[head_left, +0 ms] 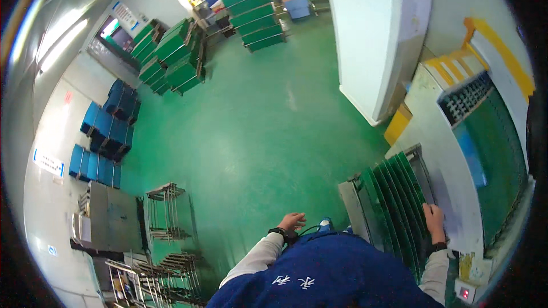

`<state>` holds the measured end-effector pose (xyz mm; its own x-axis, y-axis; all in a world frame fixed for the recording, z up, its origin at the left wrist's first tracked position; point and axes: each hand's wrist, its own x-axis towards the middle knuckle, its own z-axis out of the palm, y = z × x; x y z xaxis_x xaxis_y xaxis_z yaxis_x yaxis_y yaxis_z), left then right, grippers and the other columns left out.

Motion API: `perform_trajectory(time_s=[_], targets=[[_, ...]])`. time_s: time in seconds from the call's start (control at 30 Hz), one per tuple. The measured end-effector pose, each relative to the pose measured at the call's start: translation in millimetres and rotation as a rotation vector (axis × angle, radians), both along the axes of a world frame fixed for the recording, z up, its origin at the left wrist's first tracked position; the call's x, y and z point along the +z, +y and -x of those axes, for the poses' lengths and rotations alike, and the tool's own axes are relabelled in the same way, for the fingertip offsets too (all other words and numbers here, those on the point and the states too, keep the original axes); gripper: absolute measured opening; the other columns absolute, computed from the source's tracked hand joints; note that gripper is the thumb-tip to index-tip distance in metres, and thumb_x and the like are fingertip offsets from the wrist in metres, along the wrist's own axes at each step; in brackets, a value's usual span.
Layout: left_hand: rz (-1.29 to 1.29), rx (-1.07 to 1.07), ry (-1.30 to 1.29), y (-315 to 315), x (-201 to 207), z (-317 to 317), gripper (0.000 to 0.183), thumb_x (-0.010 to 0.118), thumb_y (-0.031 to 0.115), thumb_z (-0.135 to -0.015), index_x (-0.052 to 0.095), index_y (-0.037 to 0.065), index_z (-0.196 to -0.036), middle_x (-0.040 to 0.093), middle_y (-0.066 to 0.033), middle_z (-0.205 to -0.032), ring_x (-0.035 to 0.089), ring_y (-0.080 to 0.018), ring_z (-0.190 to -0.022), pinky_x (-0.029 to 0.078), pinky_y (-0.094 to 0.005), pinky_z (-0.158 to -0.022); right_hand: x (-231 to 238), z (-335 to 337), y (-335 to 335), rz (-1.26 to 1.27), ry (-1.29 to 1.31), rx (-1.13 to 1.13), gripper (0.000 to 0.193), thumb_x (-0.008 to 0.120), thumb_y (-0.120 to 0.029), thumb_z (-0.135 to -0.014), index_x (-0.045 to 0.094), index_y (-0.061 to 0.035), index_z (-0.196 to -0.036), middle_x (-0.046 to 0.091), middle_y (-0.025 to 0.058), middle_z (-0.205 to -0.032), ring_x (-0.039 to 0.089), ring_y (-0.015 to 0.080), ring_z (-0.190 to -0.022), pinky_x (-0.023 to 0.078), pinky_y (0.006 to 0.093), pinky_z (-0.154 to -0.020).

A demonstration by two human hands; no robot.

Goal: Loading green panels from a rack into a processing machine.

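Observation:
At my right side stands a rack [349,197] of upright green boards [394,194], spaced in a row with thin gaps between them. My right hand [435,221] is at the rack's right side, its fingers closed at the edge of the rightmost green board; the far side of the grip is hidden. My left hand [293,222] hangs in front of my body over the floor, fingers loosely bent and apart from any object. A dark band with a cord circles the left wrist.
A conveyor machine [485,154] with a green bed runs along the right, beside a white pillar [365,40]. Metal rack frames [165,211] and a grey cabinet [108,217] stand left. Blue bins [108,128] line the wall; green racks [180,57] stand farther off.

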<state>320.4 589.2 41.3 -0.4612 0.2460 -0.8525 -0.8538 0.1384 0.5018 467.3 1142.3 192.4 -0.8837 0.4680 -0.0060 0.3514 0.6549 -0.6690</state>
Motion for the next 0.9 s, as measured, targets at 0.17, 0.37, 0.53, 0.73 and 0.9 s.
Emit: perform_trajectory(time_s=[0.17, 0.37, 0.53, 0.73, 0.9], targets=[[0.044, 0.064, -0.001, -38, -18, -22, 0.057, 0.064, 0.045, -0.088, 0.053, 0.006, -0.128, 0.062, -0.0112, -0.119, 0.062, -0.0251, -0.102, 0.048, -0.0323, -0.072, -11, -3, 3, 0.102, -0.1, 0.003, 0.044, 0.059, -0.03, -0.093, 0.045, 0.0017, -0.066, 0.038, 0.0045, -0.057, 0.036, 0.0112, -0.06, 0.03, 0.0366, -0.054], [0.088, 0.066, -0.003, -77, -36, -42, 0.05, 0.064, 0.044, -0.088, 0.058, 0.004, -0.119, 0.063, -0.0101, -0.11, 0.065, -0.0253, -0.093, 0.051, -0.0338, -0.066, -41, -1, 33, 0.015, 0.03, 0.042, 0.045, 0.062, -0.027, -0.093, 0.042, 0.0018, -0.063, 0.033, 0.004, -0.053, 0.032, 0.0117, -0.053, 0.024, 0.0361, -0.049], [0.081, -0.03, -0.019, -93, -58, -49, 0.059, 0.067, 0.045, -0.087, 0.053, 0.003, -0.128, 0.061, -0.0142, -0.122, 0.067, -0.0283, -0.093, 0.056, -0.0402, -0.067, -44, -1, 39, -0.135, 0.018, 0.051, 0.048, 0.057, -0.031, -0.096, 0.038, 0.0018, -0.067, 0.029, 0.0027, -0.06, 0.029, 0.0126, -0.059, 0.026, 0.0362, -0.053], [0.054, -0.003, -0.03, -87, -48, -61, 0.061, 0.067, 0.046, -0.087, 0.053, 0.005, -0.129, 0.06, -0.0152, -0.124, 0.065, -0.0292, -0.098, 0.056, -0.0419, -0.073, -29, -4, 47, -0.162, -0.154, 0.032, 0.05, 0.053, -0.034, -0.098, 0.038, 0.002, -0.068, 0.029, 0.0041, -0.061, 0.03, 0.0149, -0.06, 0.027, 0.0361, -0.056], [0.101, 0.04, -0.031, -96, -59, -74, 0.06, 0.067, 0.045, -0.086, 0.055, 0.002, -0.127, 0.062, -0.0168, -0.122, 0.067, -0.0287, -0.094, 0.056, -0.0412, -0.073, -23, 3, 37, -0.147, -0.124, 0.023, 0.053, 0.054, -0.037, -0.098, 0.036, 0.0015, -0.066, 0.027, 0.0052, -0.061, 0.029, 0.0161, -0.06, 0.027, 0.0368, -0.057]])
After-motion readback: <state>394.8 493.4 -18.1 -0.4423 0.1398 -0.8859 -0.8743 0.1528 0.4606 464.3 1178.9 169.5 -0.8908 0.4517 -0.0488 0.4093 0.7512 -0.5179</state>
